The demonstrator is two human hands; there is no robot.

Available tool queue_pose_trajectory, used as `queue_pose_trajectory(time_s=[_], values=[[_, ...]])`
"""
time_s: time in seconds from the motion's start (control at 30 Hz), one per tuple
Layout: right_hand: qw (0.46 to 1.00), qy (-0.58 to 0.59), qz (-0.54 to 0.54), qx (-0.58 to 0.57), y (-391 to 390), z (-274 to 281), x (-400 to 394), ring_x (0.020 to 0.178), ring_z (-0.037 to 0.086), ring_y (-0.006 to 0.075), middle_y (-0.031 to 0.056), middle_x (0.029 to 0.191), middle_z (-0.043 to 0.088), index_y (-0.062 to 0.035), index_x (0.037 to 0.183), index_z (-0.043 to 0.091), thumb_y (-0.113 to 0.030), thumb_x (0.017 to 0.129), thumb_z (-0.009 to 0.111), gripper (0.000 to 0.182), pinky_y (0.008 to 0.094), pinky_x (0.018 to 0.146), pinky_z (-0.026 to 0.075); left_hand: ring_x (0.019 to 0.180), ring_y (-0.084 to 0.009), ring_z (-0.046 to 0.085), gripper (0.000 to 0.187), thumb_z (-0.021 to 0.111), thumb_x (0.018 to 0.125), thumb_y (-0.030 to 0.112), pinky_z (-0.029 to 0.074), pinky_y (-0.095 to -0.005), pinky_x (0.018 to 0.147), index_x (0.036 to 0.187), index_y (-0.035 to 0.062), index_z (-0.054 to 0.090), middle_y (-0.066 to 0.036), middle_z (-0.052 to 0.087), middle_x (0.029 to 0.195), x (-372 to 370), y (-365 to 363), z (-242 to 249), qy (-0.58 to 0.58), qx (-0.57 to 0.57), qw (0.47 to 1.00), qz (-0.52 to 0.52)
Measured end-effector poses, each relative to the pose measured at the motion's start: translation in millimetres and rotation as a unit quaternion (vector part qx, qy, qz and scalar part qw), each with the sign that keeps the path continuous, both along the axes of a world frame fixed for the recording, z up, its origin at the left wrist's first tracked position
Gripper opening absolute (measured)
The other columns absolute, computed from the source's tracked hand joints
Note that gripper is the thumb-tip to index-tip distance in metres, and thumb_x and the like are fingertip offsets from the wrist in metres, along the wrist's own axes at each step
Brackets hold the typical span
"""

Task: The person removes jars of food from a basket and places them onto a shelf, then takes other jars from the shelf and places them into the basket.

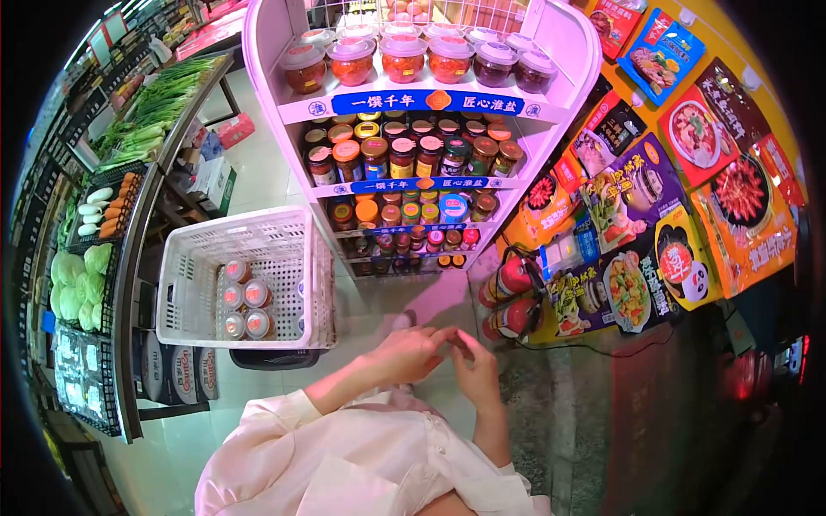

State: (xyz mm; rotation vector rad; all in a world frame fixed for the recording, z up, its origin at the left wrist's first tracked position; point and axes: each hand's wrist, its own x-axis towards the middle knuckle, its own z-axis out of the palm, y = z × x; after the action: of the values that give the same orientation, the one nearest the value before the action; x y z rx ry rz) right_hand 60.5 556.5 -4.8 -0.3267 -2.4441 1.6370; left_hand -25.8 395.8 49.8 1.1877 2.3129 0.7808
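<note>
My left hand (413, 351) and my right hand (473, 365) meet in front of my body, fingertips touching. The fingers of both are drawn together, and whatever may lie between them is too small to make out. Ahead of them stands a pink-lit shelf rack (268, 103) with tubs of red food (403, 58) on top and rows of lidded jars (402, 159) below. To the left, a white plastic crate (194, 245) holds several small lidded jars (256, 294).
Vegetable shelves (142, 215) run along the left, with cardboard boxes (211, 185) on the floor beside them. Red fire extinguishers (512, 318) and a loose cable stand right of the rack. Hanging food packets (632, 193) cover the right-hand display.
</note>
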Motion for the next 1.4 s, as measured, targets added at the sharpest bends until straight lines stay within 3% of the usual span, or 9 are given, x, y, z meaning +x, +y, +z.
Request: queue_pose_trajectory(time_s=[0.23,0.33,0.57,0.67,0.73,0.87,1.0,1.2,1.4], values=[[1.0,0.02,0.008,0.001,-36.0,-11.4,45.8,0.097,0.067,0.0195,0.0151,0.105,0.068,0.0006,0.122,0.057,-0.006,0.088,0.061,0.034,0.0298,0.082,0.052,0.096,-0.0359,0.061,0.057,0.066,0.079,0.015,0.05,-0.0444,0.079,0.131,0.0051,0.045,-0.018,0.062,0.107,41.7,-39.4,-12.0,0.032,0.031,0.999,-0.016],[1.0,0.018,-0.011,-0.005,-48.7,-8.7,54.8,0.094,0.067,0.0236,0.0162,0.103,0.068,-0.0011,0.119,0.059,-0.006,0.086,0.062,0.034,0.0318,0.082,0.052,0.096,-0.0368,0.061,0.057,0.065,0.081,0.015,0.051,-0.0445,0.078,0.133,0.0069,0.044,-0.019,0.061,0.11,48.9,-49.4,-9.1,0.034,0.027,0.999,-0.027],[1.0,0.007,0.013,0.005,-105.2,2.2,34.0,0.092,0.066,0.0188,0.0141,0.102,0.068,-0.0003,0.117,0.061,-0.008,0.088,0.061,0.03,0.0303,0.082,0.051,0.1,-0.036,0.06,0.056,0.064,0.082,0.017,0.049,-0.0445,0.082,0.133,0.0037,0.043,-0.019,0.061,0.108,42.4,-110.9,-9.6,0.027,0.025,0.999,0.013],[0.997,-0.034,0.057,-0.038,-159.7,1.4,5.5,0.093,0.066,0.0191,0.0144,0.103,0.068,-0.0005,0.118,0.06,-0.008,0.088,0.062,0.031,0.0302,0.082,0.051,0.1,-0.0357,0.059,0.056,0.064,0.081,0.017,0.049,-0.0445,0.083,0.132,0.0034,0.043,-0.019,0.061,0.109,30.0,-174.1,-18.8,0.01,0.025,0.998,0.06],[0.992,-0.059,0.107,-0.015,-202.3,1.9,-11.6,0.095,0.066,0.0193,0.0147,0.104,0.068,-0.0012,0.119,0.06,-0.009,0.087,0.062,0.033,0.0302,0.083,0.051,0.098,-0.0361,0.06,0.056,0.064,0.082,0.017,0.049,-0.0444,0.082,0.133,0.0052,0.044,-0.018,0.061,0.107,25.0,-221.9,-28.0,0.009,0.054,0.993,0.105],[0.975,-0.075,0.201,0.058,-285.9,-7.2,-43.5,0.092,0.066,0.0236,0.0149,0.104,0.067,-0.0029,0.119,0.059,-0.011,0.086,0.063,0.035,0.0321,0.081,0.051,0.095,-0.0358,0.06,0.051,0.062,0.084,0.017,0.049,-0.0443,0.079,0.131,0.0097,0.047,-0.018,0.062,0.105,12.8,-313.6,-41.9,-0.017,-0.004,0.984,0.175],[0.954,-0.062,0.272,0.106,-354.2,-16.2,-73.0,0.088,0.065,0.0273,0.0142,0.105,0.066,-0.0051,0.119,0.059,-0.014,0.086,0.061,0.034,0.0357,0.078,0.051,0.093,-0.0359,0.06,0.048,0.063,0.083,0.018,0.049,-0.0442,0.079,0.129,0.009,0.049,-0.018,0.061,0.1,0.5,-386.7,-47.6,-0.026,0.004,0.972,0.232],[0.931,-0.088,0.333,0.119,-414.5,-16.6,-102.2,0.086,0.063,0.0296,0.0131,0.103,0.064,-0.0085,0.118,0.059,-0.016,0.086,0.06,0.033,0.0385,0.075,0.05,0.098,-0.0367,0.059,0.048,0.063,0.083,0.017,0.048,-0.0446,0.083,0.128,0.0077,0.05,-0.019,0.061,0.106,-23.3,-453.1,-65.4,-0.023,-0.012,0.962,0.272],[0.905,-0.094,0.38,0.164,-421.4,-39.1,-124.7,0.092,0.062,0.0323,0.0134,0.104,0.064,-0.0108,0.118,0.06,-0.018,0.085,0.059,0.034,0.0417,0.079,0.049,0.103,-0.0367,0.058,0.048,0.062,0.083,0.015,0.047,-0.0443,0.087,0.129,0.0061,0.05,-0.02,0.06,0.111,-33.7,-477.2,-81.6,-0.057,-0.018,0.943,0.327]])
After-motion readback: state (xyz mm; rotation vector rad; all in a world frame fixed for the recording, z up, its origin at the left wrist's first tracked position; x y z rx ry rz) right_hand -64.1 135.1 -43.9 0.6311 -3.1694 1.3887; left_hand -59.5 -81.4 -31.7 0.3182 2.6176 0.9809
